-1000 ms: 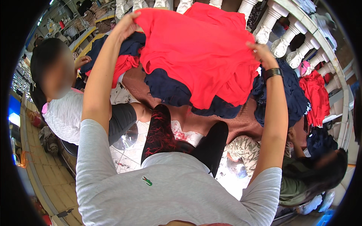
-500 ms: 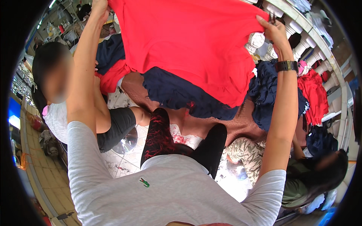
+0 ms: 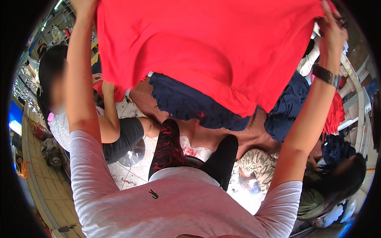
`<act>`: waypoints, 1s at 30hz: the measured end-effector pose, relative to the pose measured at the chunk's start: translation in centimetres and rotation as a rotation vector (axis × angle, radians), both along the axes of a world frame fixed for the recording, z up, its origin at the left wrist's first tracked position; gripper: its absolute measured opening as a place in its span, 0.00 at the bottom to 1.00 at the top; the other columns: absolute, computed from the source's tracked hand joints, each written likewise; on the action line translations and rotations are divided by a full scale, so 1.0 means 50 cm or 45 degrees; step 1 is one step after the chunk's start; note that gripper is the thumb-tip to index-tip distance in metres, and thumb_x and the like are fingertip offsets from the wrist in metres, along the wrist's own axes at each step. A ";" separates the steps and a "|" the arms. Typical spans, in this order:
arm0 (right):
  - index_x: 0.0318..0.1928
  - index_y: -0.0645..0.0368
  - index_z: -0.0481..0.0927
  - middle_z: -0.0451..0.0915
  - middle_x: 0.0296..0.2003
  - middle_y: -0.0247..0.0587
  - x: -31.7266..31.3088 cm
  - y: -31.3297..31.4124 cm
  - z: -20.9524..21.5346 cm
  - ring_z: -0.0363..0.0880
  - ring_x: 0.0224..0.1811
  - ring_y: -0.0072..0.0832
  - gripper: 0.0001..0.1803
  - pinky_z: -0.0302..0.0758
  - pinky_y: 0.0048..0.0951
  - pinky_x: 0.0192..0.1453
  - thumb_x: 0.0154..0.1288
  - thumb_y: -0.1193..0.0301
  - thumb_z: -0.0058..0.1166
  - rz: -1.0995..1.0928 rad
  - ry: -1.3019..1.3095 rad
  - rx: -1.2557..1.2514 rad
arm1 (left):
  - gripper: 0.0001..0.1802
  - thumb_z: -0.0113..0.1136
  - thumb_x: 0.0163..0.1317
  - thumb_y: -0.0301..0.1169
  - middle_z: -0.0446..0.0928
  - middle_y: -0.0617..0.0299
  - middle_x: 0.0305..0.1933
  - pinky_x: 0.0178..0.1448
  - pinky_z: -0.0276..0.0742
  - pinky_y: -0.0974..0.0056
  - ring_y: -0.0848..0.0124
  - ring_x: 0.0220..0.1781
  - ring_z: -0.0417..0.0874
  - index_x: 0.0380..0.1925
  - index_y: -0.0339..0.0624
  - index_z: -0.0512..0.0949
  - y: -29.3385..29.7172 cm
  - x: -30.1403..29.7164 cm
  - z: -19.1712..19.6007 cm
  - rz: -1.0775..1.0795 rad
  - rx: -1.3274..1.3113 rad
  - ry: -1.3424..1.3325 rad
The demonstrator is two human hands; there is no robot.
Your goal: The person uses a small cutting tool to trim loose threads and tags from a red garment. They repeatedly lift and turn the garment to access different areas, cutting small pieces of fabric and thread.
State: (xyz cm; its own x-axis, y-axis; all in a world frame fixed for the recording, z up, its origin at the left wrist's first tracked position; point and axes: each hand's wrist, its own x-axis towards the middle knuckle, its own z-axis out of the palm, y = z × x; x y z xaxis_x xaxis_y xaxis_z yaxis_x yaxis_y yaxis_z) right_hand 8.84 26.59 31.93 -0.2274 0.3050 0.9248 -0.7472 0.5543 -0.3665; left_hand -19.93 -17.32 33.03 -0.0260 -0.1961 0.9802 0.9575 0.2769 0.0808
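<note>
At the upper right, the right hand [image 3: 333, 33] pinches one corner of the red cloth [image 3: 190, 47]; the left hand [image 3: 82, 5], upper left, is cut by the frame, so its fingers I cannot tell. The cloth spans the upper middle, over navy fabric [image 3: 186, 99]. A loose pinch could let a corner drop there. Leftward room looks tight: its edge hangs near a co-worker's hand [image 3: 97, 78].

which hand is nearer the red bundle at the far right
Right. The right hand is above the red bundle in the picture, holding an edge of the raised red cloth; the left hand is far across, at the top left.
</note>
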 end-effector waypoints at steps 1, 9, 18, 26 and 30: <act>0.49 0.56 0.85 0.72 0.24 0.16 -0.031 0.037 -0.013 0.60 0.18 0.08 0.14 0.53 0.18 0.22 0.69 0.62 0.66 -0.110 -0.101 -0.137 | 0.14 0.50 0.73 0.23 0.86 0.58 0.50 0.64 0.75 0.65 0.69 0.56 0.83 0.50 0.33 0.84 0.009 -0.043 -0.010 0.008 -0.134 0.000; 0.56 0.61 0.85 0.78 0.30 0.21 -0.222 0.201 -0.312 0.66 0.26 0.11 0.28 0.64 0.20 0.29 0.65 0.53 0.69 -0.231 -0.861 -0.054 | 0.32 0.67 0.66 0.37 0.78 0.47 0.65 0.70 0.73 0.52 0.55 0.68 0.77 0.67 0.38 0.70 0.148 -0.210 -0.346 -0.143 -0.837 -0.898; 0.46 0.67 0.87 0.89 0.38 0.40 0.052 0.093 -0.609 0.85 0.41 0.23 0.12 0.77 0.26 0.51 0.70 0.71 0.61 -0.274 -1.070 -0.227 | 0.17 0.67 0.67 0.35 0.79 0.55 0.51 0.61 0.74 0.60 0.62 0.55 0.80 0.52 0.43 0.80 0.313 0.143 -0.526 -0.463 -1.012 -0.577; 0.52 0.57 0.85 0.81 0.38 0.29 0.117 -0.076 -0.629 0.69 0.27 0.12 0.18 0.64 0.17 0.30 0.61 0.81 0.66 -0.144 -1.083 -0.177 | 0.17 0.71 0.57 0.26 0.80 0.55 0.43 0.50 0.75 0.58 0.56 0.46 0.79 0.48 0.39 0.81 0.415 0.403 -0.646 -0.598 -1.099 -0.542; 0.47 0.61 0.86 0.82 0.34 0.37 0.092 -0.076 -0.642 0.77 0.36 0.24 0.10 0.73 0.24 0.41 0.66 0.76 0.65 -0.336 -0.992 0.010 | 0.08 0.66 0.62 0.21 0.80 0.54 0.36 0.40 0.76 0.61 0.61 0.37 0.82 0.42 0.36 0.83 0.457 0.419 -0.674 -0.891 -0.686 -0.824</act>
